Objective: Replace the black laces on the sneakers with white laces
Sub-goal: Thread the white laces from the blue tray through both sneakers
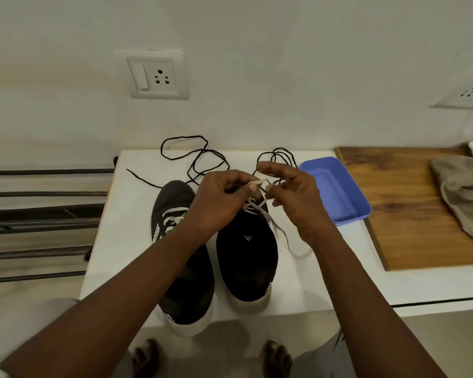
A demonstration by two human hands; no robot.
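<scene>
Pinching the white lace (262, 181) over the right sneaker (247, 257), left hand (219, 204) and right hand (294, 199) each hold a strand, seemingly tying the bow.

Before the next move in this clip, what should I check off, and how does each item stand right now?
1. Left hand pinches the white lace: ok.
2. Right hand pinches the same lace: ok.
3. Left sneaker shows white lacing: ok.
4. Black laces lie on the table, behind the shoes: ok.
5. Lacing on the right sneaker is complete: cannot tell, the hands cover it.
6. The loose lace end lies outside the blue tray: ok.
</scene>
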